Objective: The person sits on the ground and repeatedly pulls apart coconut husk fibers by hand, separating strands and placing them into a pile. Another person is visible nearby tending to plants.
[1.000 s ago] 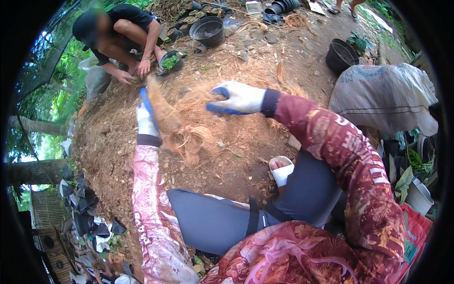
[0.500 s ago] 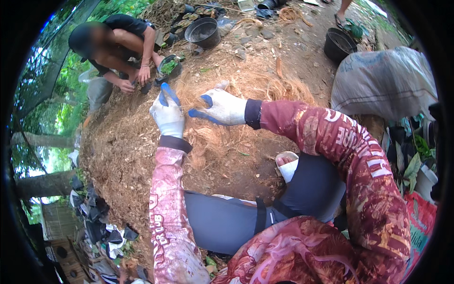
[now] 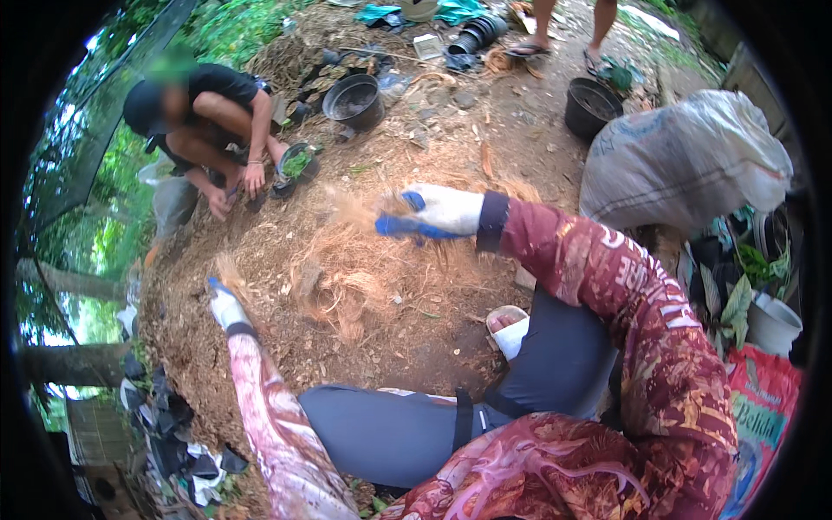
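A tuft of coconut fibre (image 3: 354, 208), blurred by motion, sticks out from my gloved right hand (image 3: 438, 212), which is closed on it above the ground. Out to the left, my left hand (image 3: 227, 308), in the same kind of white and blue glove, has a smaller wisp of light brown fibre (image 3: 230, 273) at its fingers. Those fingers look closed on the wisp, though they are small and partly blurred. Between and below the hands lies a loose heap of coconut fibre (image 3: 347, 277) on the soil.
A co-worker (image 3: 199, 130) crouches at the far left, hands low beside a small potted plant (image 3: 299, 165). Black pots (image 3: 354, 101) stand at the back. On the right are a bulging pale sack (image 3: 685, 160) and a red bag (image 3: 763, 390). Another person's legs (image 3: 542, 22) show far back.
My hands have moved apart, the left outward to the left and nearer me, the right slightly right. Fibre now shows plainly at both hands. The view has shifted a little.
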Demonstrator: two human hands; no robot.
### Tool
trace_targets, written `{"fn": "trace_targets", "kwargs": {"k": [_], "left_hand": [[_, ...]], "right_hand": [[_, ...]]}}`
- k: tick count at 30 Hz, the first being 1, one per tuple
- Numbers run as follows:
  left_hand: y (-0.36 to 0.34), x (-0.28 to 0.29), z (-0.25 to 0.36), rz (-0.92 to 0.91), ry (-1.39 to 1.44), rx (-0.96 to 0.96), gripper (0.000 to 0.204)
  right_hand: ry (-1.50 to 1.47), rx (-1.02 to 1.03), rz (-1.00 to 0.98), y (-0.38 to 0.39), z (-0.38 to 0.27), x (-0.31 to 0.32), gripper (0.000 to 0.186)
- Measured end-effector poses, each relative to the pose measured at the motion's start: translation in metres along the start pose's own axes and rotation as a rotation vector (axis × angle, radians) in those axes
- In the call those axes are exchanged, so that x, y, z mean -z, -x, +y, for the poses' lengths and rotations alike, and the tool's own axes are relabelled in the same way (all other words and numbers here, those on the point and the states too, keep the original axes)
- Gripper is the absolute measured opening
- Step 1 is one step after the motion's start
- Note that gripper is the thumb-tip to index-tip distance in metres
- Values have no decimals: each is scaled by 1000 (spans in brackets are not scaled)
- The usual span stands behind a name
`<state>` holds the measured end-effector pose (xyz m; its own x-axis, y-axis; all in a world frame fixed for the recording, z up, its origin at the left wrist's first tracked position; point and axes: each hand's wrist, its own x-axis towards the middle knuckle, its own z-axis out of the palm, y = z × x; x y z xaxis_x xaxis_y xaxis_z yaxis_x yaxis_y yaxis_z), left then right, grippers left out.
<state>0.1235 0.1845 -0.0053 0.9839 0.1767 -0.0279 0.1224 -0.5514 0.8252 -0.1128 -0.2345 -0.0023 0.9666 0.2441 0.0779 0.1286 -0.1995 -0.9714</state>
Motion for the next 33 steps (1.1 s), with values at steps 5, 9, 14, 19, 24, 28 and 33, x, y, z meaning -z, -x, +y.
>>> {"fn": "trace_targets", "kwargs": {"k": [5, 9, 14, 19, 24, 28, 33], "left_hand": [[23, -27, 2, -454, 576, 88, 73], [93, -76, 55, -692, 785, 84, 59], [165, -93, 80, -806, 970, 173, 28], [179, -89, 76, -739, 908, 58, 26], [178, -89, 82, -712, 847, -28, 29], [176, -93, 80, -666, 749, -166, 27], [167, -104, 75, -522, 551, -230, 38]], "right_hand": [[183, -171, 102, -17, -3, 3, 65], [155, 5, 93, -36, -15, -15, 71], [275, -75, -21, -39, -20, -25, 62], [341, -93, -83, -32, -21, -29, 56], [429, -82, 58, -36, -26, -33, 55], [532, 5, 141, -40, -23, -42, 46], [642, 227, 106, -32, -12, -53, 32]]}}
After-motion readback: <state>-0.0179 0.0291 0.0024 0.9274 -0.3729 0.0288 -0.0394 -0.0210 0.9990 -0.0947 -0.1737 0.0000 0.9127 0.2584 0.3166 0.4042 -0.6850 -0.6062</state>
